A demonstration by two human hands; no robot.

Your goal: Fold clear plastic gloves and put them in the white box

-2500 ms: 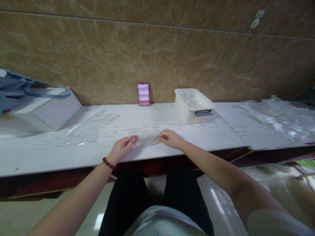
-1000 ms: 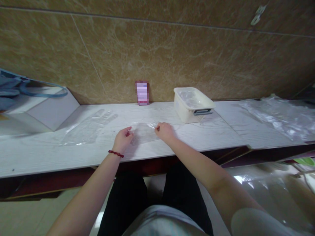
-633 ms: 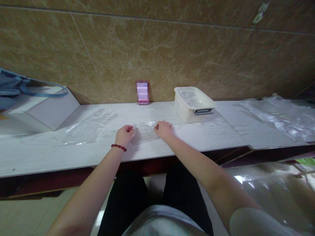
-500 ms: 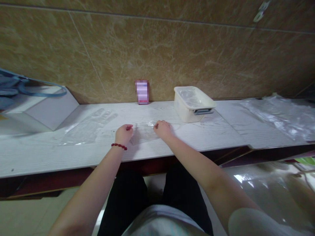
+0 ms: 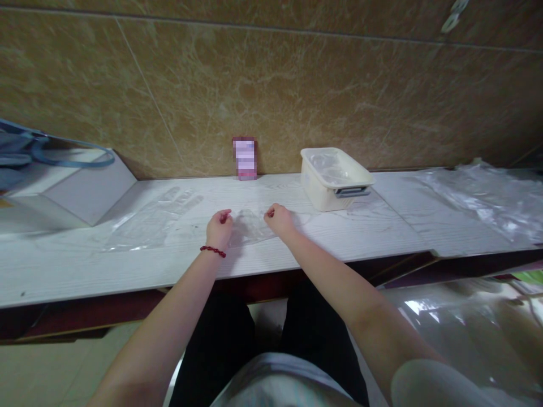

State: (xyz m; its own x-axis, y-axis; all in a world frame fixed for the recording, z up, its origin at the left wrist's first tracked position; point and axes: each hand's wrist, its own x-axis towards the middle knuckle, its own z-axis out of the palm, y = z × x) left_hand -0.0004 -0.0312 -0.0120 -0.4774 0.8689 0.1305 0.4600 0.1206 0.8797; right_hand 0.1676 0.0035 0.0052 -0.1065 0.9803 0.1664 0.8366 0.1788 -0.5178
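A clear plastic bag (image 5: 251,227) is spread between my two hands on the white wood-grain counter. Its right edge is pinched in the closed fingers of my right hand (image 5: 279,219). My left hand (image 5: 219,227), with a red bead bracelet (image 5: 212,250) at the wrist, is curled at the bag's left edge and closed on it; part of that grip is hidden. More clear plastic bags (image 5: 148,220) lie flat to the left of my left hand.
Behind my right hand stands a cream plastic basket (image 5: 324,195) with a grey handle and clear items inside. A phone (image 5: 245,159) leans on the tiled wall. Clear plastic sheeting (image 5: 492,198) is heaped at right. A white box (image 5: 97,189) and a blue bag (image 5: 17,150) are at left.
My left hand has shifted slightly right, closer to my right hand, and the plastic bag between them now bunches up a little. My right hand has hardly moved.
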